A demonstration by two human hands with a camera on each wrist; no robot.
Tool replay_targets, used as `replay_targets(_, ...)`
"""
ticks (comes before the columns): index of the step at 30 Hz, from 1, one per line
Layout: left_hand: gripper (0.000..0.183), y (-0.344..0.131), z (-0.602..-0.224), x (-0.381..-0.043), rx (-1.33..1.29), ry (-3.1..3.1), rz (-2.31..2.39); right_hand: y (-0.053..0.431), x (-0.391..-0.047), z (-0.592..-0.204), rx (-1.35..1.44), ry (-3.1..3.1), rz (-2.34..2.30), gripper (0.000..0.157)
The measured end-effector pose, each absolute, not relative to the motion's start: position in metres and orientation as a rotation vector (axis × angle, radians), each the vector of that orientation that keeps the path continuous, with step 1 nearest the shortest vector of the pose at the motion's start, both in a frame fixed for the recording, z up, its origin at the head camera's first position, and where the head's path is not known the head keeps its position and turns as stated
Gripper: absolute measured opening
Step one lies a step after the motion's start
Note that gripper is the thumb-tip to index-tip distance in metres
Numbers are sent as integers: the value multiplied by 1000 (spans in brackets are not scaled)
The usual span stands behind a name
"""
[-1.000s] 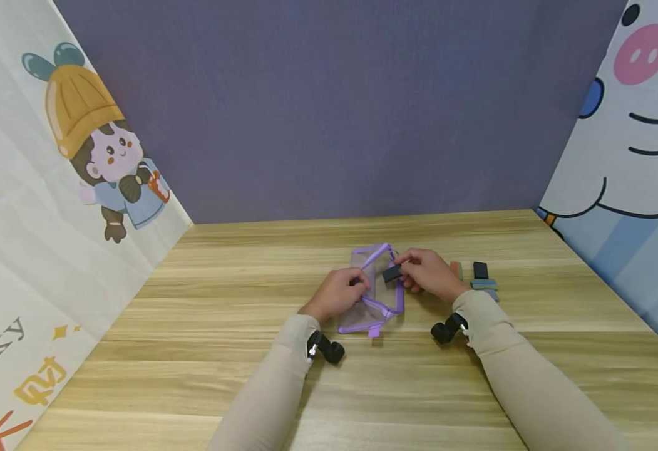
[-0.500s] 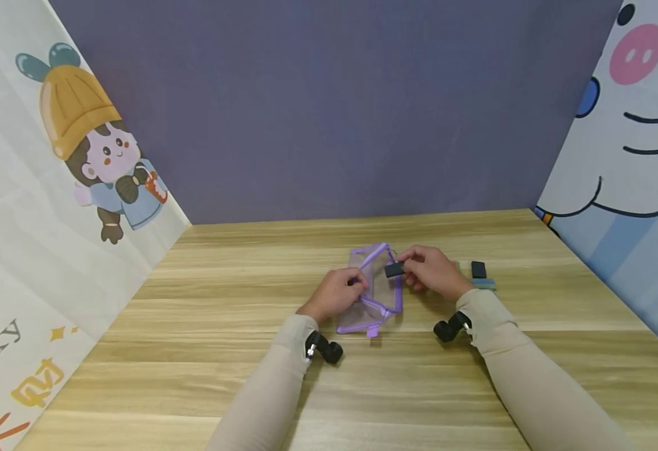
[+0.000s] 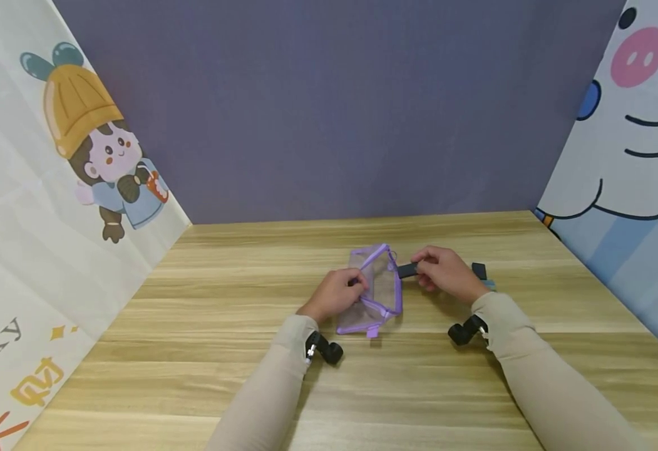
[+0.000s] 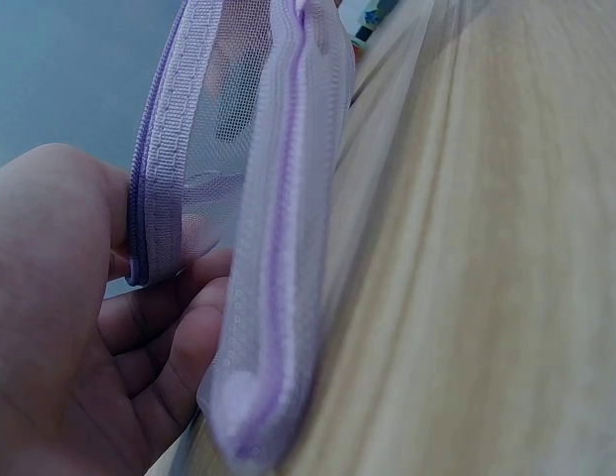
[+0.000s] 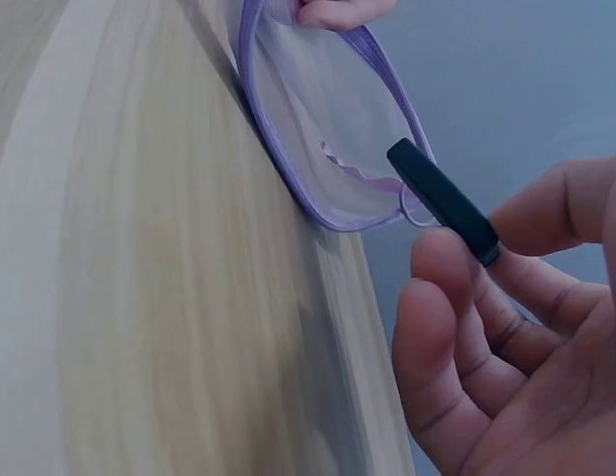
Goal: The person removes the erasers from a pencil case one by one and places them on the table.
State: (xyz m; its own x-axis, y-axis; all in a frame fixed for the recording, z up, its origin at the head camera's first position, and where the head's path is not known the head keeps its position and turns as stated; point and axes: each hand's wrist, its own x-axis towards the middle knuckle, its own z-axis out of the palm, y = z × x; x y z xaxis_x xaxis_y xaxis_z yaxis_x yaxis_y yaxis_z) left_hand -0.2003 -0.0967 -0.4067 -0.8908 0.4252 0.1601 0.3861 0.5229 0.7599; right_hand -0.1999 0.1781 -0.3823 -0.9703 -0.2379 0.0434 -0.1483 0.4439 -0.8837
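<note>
A purple-trimmed mesh zip pouch (image 3: pixel 399 297) lies on the wooden table, its mouth spread towards the right. My left hand (image 3: pixel 337 293) grips the pouch's edge; in the left wrist view its fingers reach behind the zip strip (image 4: pixel 164 188). Between thumb and fingertips my right hand (image 3: pixel 447 274) pinches a small flat black block (image 3: pixel 407 270). The block's free end points at the pouch and overlaps its right rim in the head view. From the right wrist, this black block (image 5: pixel 441 201) shows outside the mouth, near a small ring on the pouch.
Behind the right hand lie another black block (image 3: pixel 479 270) and a bluish strip (image 3: pixel 489 284), both partly covered by the hand and wrist. A grey-purple panel (image 3: pixel 329 113) closes off the table's back, and printed panels stand at both sides.
My right hand has moved right with the black block, from over the pouch's mouth to its right rim. It now covers the reddish and green pieces seen earlier. My left hand stays put.
</note>
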Motion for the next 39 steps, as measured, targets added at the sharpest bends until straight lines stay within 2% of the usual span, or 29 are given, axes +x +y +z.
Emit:
replay_targets(29, 11, -95, -405, -200, 716, 2688, 1337, 208, -197, -370, -313, 2601, -1556, 37)
replay_targets(39, 11, -96, -406, -200, 722, 2692, 1339, 217, -194, -364, -400, 2552, -1495, 38)
